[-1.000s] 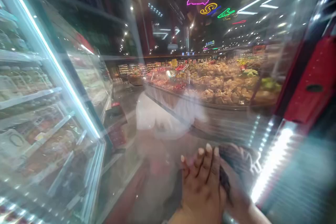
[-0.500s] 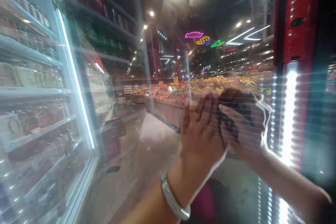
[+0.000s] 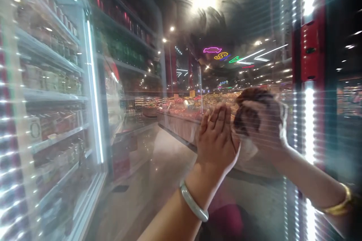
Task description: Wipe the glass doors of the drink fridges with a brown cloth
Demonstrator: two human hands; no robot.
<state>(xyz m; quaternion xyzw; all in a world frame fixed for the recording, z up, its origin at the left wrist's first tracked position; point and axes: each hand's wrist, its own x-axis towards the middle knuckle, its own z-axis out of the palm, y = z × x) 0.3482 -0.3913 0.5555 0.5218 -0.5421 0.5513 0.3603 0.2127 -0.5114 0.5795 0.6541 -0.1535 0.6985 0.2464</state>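
Observation:
My left hand (image 3: 216, 145), a pale bangle on its wrist, lies flat against a clear glass pane (image 3: 175, 162), fingers stretched upward and holding nothing. Just to its right, my right hand (image 3: 268, 120) grips a dark reddish-brown cloth (image 3: 244, 118) against the same pane. The cloth looks bunched, and motion smears its edges. A gold bracelet (image 3: 339, 203) circles the right wrist. Cloudy streaks show on the glass around both hands.
Lit shelves of packaged goods (image 3: 53, 96) stand on the left behind glass. A red post with bright light strips (image 3: 311, 52) rises on the right. Through the pane, a long produce display (image 3: 181, 120), a shiny floor and neon signs (image 3: 220, 55) are seen.
The view has shifted, so the shelves and post sit differently. My right hand and the cloth remain beside my left hand, and the gold bracelet now shows. My left hand still lies flat.

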